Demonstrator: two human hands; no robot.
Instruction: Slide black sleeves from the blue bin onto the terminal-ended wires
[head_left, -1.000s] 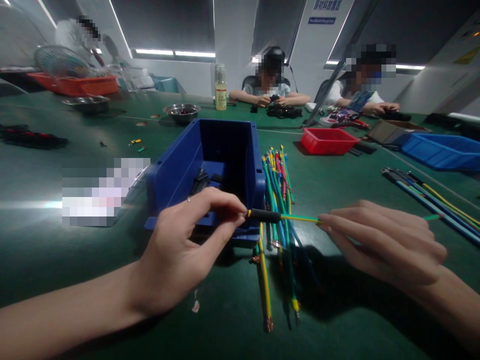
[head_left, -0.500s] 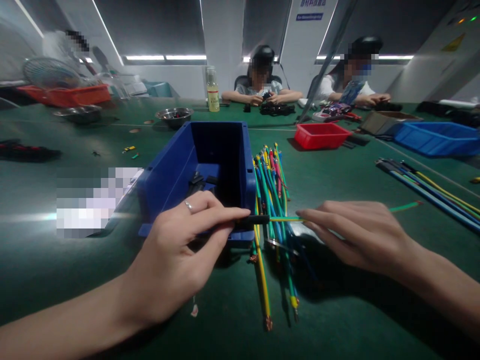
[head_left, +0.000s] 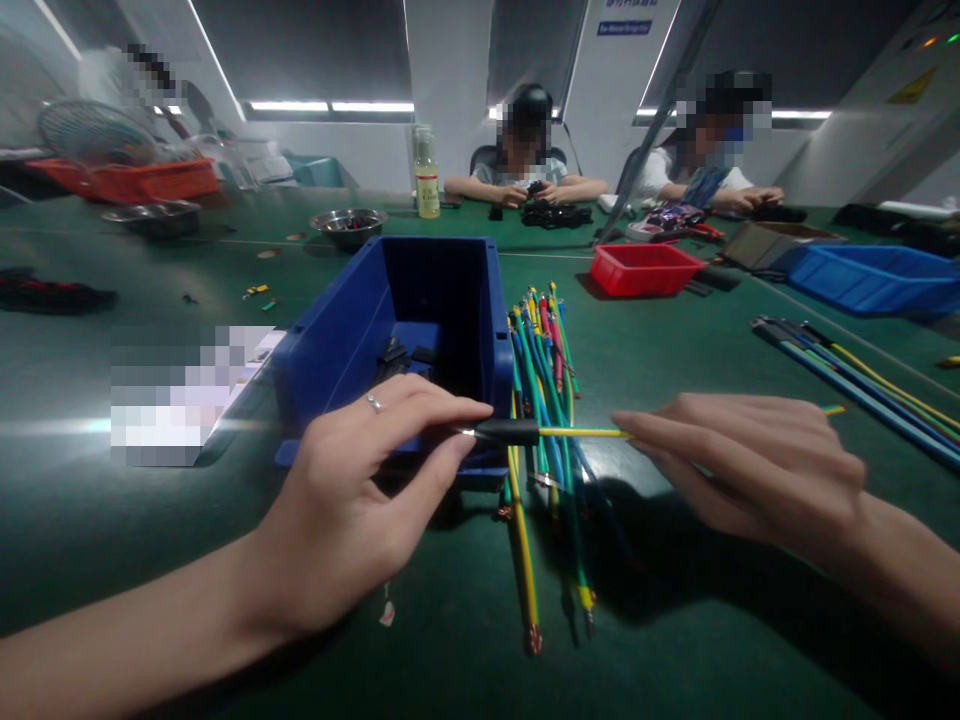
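Note:
My left hand (head_left: 375, 480), a ring on one finger, has thumb and forefinger around a short black sleeve (head_left: 514, 432) in front of the blue bin. A silver metal tip (head_left: 468, 432) shows at the sleeve's left end. From its right end runs a yellow-green wire (head_left: 581, 433), pinched between the fingers of my right hand (head_left: 739, 465). The wire's far end pokes out beyond that hand. Below and behind lies a bundle of coloured wires (head_left: 555, 370), some with bare copper ends. Black pieces (head_left: 397, 360) lie inside the blue bin (head_left: 330, 340).
A phone-like flat object (head_left: 225, 390), partly pixelated, lies left of the bin. Farther back are a metal bowl (head_left: 349, 225), a bottle (head_left: 427, 180), a red tray (head_left: 645, 270) and a blue tray (head_left: 877, 280). Long cables (head_left: 862, 385) lie right. Two people sit opposite.
My right hand has shifted slightly right, and more wire shows between the hands. My left finger and thumb are a little farther apart, exposing more sleeve and the silver tip.

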